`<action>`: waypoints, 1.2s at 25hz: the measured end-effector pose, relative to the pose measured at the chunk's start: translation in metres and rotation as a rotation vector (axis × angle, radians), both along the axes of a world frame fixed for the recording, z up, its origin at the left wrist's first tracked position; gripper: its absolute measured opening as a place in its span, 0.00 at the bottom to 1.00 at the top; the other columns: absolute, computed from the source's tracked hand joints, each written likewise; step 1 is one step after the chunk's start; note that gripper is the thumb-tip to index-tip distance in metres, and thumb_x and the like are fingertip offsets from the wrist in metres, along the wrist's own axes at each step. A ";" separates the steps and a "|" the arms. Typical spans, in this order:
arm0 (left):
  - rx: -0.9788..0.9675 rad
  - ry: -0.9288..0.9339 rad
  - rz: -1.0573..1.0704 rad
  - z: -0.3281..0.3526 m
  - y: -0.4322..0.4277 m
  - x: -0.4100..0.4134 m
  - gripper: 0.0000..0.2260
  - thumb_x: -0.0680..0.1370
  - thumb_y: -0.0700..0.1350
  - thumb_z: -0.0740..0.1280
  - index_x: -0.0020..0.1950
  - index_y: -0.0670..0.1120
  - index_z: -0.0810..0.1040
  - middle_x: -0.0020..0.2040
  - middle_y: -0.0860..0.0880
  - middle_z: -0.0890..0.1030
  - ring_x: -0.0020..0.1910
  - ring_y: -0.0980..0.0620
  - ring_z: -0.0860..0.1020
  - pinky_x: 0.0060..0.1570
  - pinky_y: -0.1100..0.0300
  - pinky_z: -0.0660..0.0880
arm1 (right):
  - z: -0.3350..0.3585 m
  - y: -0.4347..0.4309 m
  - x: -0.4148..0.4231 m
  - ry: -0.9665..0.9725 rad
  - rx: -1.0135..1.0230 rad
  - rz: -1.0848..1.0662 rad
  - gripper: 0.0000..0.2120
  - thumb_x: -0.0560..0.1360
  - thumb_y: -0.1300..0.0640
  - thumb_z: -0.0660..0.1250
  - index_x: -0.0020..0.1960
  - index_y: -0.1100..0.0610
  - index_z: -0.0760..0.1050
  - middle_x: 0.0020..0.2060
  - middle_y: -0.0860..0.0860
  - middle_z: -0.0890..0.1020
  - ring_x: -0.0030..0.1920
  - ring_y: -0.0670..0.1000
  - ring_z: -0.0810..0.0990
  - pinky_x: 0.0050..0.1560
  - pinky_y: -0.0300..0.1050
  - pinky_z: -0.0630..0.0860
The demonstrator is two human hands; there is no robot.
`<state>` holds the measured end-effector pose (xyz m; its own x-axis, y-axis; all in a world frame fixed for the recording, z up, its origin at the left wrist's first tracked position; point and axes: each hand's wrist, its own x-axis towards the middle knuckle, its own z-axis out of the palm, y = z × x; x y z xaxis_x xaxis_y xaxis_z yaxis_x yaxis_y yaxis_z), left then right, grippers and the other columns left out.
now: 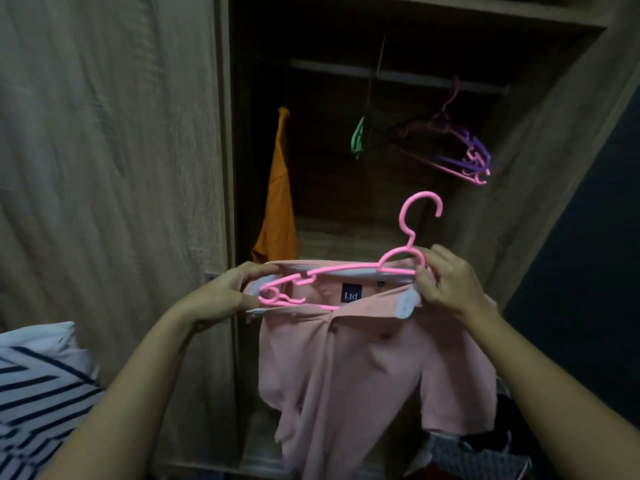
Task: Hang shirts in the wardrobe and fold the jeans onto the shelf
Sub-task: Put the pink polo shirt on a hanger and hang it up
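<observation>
Pale wood-grain panels frame the open wardrobe (408,140) in front of me, its door (104,150) swung out on my left. Inside, a rail (398,75) crosses the top. An orange shirt (277,195) hangs at the left end, a green hanger (358,136) dangles near the middle, and a bunch of bare purple and pink hangers (460,150) crowds the right end, tilted toward the side wall.

Between my hands, below the rail and in front of the opening, I hold a pink polo shirt (346,375) by its collar. A pink hanger (408,237) is partly threaded through the neck: its left shoulder sits down inside the collar opening, while its hook stands up clear of the fabric, on the right. My left hand (221,296) is closed on the left side of the collar, fingers pinching the cloth just beside the hanger's notched end. My right hand (446,282) is clamped on the right side of the collar together with the hanger's right arm, fingertips (424,271) touching the plastic. The shirt's body droops loosely beneath, one sleeve hanging to the right.

A navy-and-white striped cloth (38,393) lies at my lower left, and a dim heap of clothes (485,452) sits at the lower right.
</observation>
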<state>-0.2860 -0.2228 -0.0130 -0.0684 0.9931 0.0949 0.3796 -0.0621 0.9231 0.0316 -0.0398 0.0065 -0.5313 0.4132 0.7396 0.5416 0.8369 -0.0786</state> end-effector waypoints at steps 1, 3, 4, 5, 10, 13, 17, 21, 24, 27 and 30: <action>-0.023 0.034 0.007 0.003 -0.002 0.000 0.33 0.57 0.53 0.76 0.62 0.55 0.74 0.61 0.50 0.71 0.60 0.51 0.74 0.51 0.60 0.78 | -0.001 -0.001 0.000 -0.031 0.012 -0.021 0.20 0.71 0.50 0.56 0.56 0.56 0.79 0.37 0.54 0.77 0.32 0.58 0.78 0.29 0.49 0.77; -0.061 0.131 0.052 0.007 0.000 0.003 0.27 0.63 0.47 0.72 0.61 0.54 0.73 0.58 0.50 0.70 0.56 0.51 0.73 0.45 0.63 0.77 | -0.004 -0.005 -0.005 -0.104 0.037 -0.099 0.20 0.70 0.48 0.56 0.54 0.53 0.80 0.38 0.53 0.77 0.32 0.59 0.79 0.28 0.47 0.76; -0.054 0.209 0.110 0.007 0.005 0.008 0.22 0.64 0.45 0.71 0.57 0.54 0.74 0.56 0.48 0.71 0.52 0.51 0.74 0.41 0.65 0.75 | -0.003 -0.010 -0.012 -0.135 0.023 -0.145 0.19 0.69 0.47 0.54 0.51 0.52 0.79 0.39 0.52 0.77 0.33 0.60 0.80 0.29 0.47 0.75; -0.016 0.300 0.202 0.009 0.012 0.016 0.16 0.66 0.43 0.70 0.52 0.52 0.76 0.53 0.45 0.72 0.48 0.50 0.75 0.39 0.64 0.73 | -0.002 -0.017 -0.023 -0.159 -0.014 -0.182 0.19 0.69 0.46 0.53 0.49 0.52 0.78 0.40 0.52 0.77 0.35 0.61 0.80 0.31 0.47 0.73; 0.329 0.468 0.622 0.005 0.033 0.098 0.22 0.71 0.34 0.64 0.65 0.42 0.73 0.56 0.39 0.69 0.49 0.42 0.74 0.48 0.62 0.67 | 0.019 -0.051 -0.071 -0.109 -0.154 -0.180 0.12 0.76 0.51 0.57 0.56 0.51 0.74 0.50 0.51 0.79 0.47 0.61 0.79 0.41 0.49 0.73; 0.473 0.577 0.331 -0.009 0.012 0.124 0.26 0.75 0.47 0.60 0.73 0.46 0.64 0.60 0.42 0.70 0.48 0.49 0.74 0.50 0.60 0.72 | 0.035 -0.048 -0.063 0.033 -0.182 -0.101 0.14 0.76 0.48 0.58 0.58 0.47 0.76 0.51 0.48 0.82 0.50 0.56 0.80 0.43 0.48 0.74; 0.624 0.861 0.560 0.017 0.012 0.061 0.27 0.74 0.60 0.58 0.68 0.46 0.70 0.60 0.44 0.76 0.58 0.44 0.74 0.57 0.49 0.69 | 0.049 -0.032 -0.042 0.140 -0.161 0.004 0.14 0.76 0.47 0.57 0.49 0.50 0.80 0.36 0.45 0.76 0.40 0.53 0.79 0.35 0.45 0.70; 0.567 1.022 0.438 0.040 0.026 0.017 0.23 0.75 0.63 0.52 0.56 0.49 0.75 0.44 0.44 0.82 0.40 0.42 0.81 0.38 0.52 0.75 | 0.058 -0.030 -0.045 0.112 -0.141 0.056 0.16 0.75 0.42 0.57 0.53 0.47 0.79 0.41 0.45 0.81 0.43 0.49 0.79 0.40 0.46 0.75; 0.630 0.813 0.454 0.045 0.027 -0.005 0.20 0.74 0.59 0.56 0.48 0.47 0.79 0.37 0.44 0.83 0.34 0.43 0.81 0.33 0.54 0.74 | 0.058 -0.017 -0.034 0.171 -0.171 -0.006 0.26 0.73 0.36 0.52 0.66 0.47 0.71 0.53 0.47 0.79 0.53 0.48 0.77 0.51 0.47 0.73; 0.683 0.705 0.551 0.056 0.023 -0.027 0.21 0.72 0.58 0.58 0.46 0.43 0.82 0.35 0.44 0.82 0.33 0.47 0.80 0.33 0.57 0.70 | 0.035 -0.002 -0.011 0.460 -0.471 -0.107 0.30 0.76 0.38 0.50 0.74 0.51 0.58 0.66 0.53 0.72 0.64 0.53 0.72 0.64 0.53 0.66; 0.664 0.706 0.595 0.062 0.020 -0.041 0.20 0.72 0.57 0.60 0.41 0.42 0.81 0.28 0.48 0.73 0.28 0.49 0.72 0.30 0.59 0.65 | 0.009 -0.007 -0.005 0.509 -0.696 -0.111 0.24 0.80 0.46 0.56 0.72 0.55 0.59 0.63 0.55 0.74 0.60 0.55 0.75 0.58 0.49 0.69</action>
<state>-0.3266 -0.2032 0.0485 -0.2350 0.5597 0.7946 0.9345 -0.0948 0.3432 0.0269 -0.0471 0.0159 -0.1346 0.8898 0.4361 0.3772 0.4529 -0.8078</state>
